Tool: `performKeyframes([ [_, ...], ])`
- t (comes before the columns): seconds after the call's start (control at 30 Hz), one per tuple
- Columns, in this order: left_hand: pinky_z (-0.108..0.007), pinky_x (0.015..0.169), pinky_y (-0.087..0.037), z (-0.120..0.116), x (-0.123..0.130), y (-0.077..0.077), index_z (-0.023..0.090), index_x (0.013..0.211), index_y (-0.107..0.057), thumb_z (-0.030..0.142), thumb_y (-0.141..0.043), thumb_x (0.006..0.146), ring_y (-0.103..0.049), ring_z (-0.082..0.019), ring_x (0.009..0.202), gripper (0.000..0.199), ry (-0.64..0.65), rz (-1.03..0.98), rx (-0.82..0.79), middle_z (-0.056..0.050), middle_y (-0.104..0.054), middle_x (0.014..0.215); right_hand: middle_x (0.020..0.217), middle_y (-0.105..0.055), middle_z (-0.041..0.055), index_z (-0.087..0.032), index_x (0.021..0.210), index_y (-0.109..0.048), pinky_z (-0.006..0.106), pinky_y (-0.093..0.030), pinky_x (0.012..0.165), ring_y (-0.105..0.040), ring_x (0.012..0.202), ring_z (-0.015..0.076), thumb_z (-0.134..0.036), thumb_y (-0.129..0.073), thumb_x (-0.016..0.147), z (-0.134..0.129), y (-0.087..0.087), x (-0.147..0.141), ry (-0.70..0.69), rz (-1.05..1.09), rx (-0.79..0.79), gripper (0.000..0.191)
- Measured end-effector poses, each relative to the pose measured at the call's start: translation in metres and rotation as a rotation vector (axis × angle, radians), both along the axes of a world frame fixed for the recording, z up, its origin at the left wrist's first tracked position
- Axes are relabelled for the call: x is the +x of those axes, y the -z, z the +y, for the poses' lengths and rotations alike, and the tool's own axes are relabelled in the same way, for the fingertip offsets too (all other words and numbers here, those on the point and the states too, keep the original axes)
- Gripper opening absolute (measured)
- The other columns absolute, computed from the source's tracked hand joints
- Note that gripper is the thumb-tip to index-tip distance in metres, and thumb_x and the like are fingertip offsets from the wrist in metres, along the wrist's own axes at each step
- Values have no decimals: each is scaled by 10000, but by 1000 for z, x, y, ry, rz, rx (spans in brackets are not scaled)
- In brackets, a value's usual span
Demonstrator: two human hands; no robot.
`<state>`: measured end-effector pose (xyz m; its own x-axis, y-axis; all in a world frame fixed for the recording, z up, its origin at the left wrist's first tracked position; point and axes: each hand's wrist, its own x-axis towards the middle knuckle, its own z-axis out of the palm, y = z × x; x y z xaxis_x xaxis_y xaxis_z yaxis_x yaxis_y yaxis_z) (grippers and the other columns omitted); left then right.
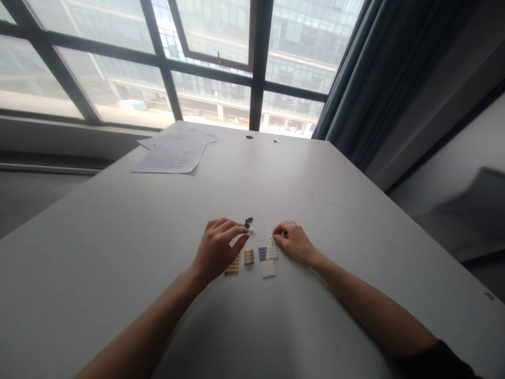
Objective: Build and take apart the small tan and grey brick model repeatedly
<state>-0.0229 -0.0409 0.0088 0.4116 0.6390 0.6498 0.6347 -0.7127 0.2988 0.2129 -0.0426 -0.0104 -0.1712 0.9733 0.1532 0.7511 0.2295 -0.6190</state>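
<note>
My left hand (221, 243) is closed in a pinch, with a small white building brick (251, 230) at its fingertips. Just beyond those fingers lie several small black pieces (248, 221). Partly under the left hand is a tan studded plate (232, 267). To its right sits a tan and grey studded piece (249, 257). My right hand (292, 241) pinches a small white piece (271, 238), its exact shape too small to tell. Close below it are a dark grey plate (262, 253) and a white studded plate (272, 252), side by side. A smooth white square tile (268, 269) lies nearer to me.
Printed paper sheets (169, 155) lie at the back left of the white table (315, 200). Two cable holes, one a dark round hole (249, 137), are near the far edge. Windows (213, 100) stand behind, with a dark curtain (379, 73) at right.
</note>
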Motion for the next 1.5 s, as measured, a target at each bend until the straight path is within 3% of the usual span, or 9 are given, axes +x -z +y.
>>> performKeyframes([
  [0.37, -350, 825, -407, 2, -3, 0, 220, 795, -668, 242, -594, 853, -605, -162, 774, 96, -36, -19, 37, -6, -706, 803, 778, -628, 20, -200, 776, -671, 297, -368, 771, -526, 826, 169, -206, -610, 797, -2, 3, -6, 15, -56, 34, 65],
  [0.73, -362, 820, -412, 12, -16, 0, 211, 825, -677, 267, -573, 855, -611, -195, 832, 122, -205, -16, 40, -25, -703, 838, 917, -646, 42, -198, 940, -684, 326, -383, 859, -540, 945, 186, -201, -640, 794, 14, 1, -9, -39, -17, 63, 153],
  [0.97, -368, 820, -413, 11, -17, 0, 215, 805, -669, 249, -580, 845, -609, -187, 814, 104, -203, -39, 77, -20, -705, 827, 942, -673, 46, -207, 880, -691, 359, -354, 885, -544, 953, 203, -271, -651, 820, 29, -5, -46, -132, -116, 117, 96],
  [1.27, -365, 821, -413, 13, -17, 4, 214, 806, -671, 243, -587, 840, -610, -188, 806, 95, -190, -30, 78, -18, -703, 821, 878, -663, 42, -191, 855, -699, 319, -400, 832, -552, 886, 180, -184, -647, 811, 34, -13, -20, -122, -62, 124, 69],
  [1.5, -355, 822, -406, 13, -19, 4, 217, 812, -663, 233, -589, 840, -604, -181, 812, 81, -190, -23, 84, -12, -701, 823, 922, -663, 35, -223, 876, -713, 333, -386, 883, -545, 934, 182, -202, -678, 795, 36, -3, -39, -225, -98, 139, 90],
])
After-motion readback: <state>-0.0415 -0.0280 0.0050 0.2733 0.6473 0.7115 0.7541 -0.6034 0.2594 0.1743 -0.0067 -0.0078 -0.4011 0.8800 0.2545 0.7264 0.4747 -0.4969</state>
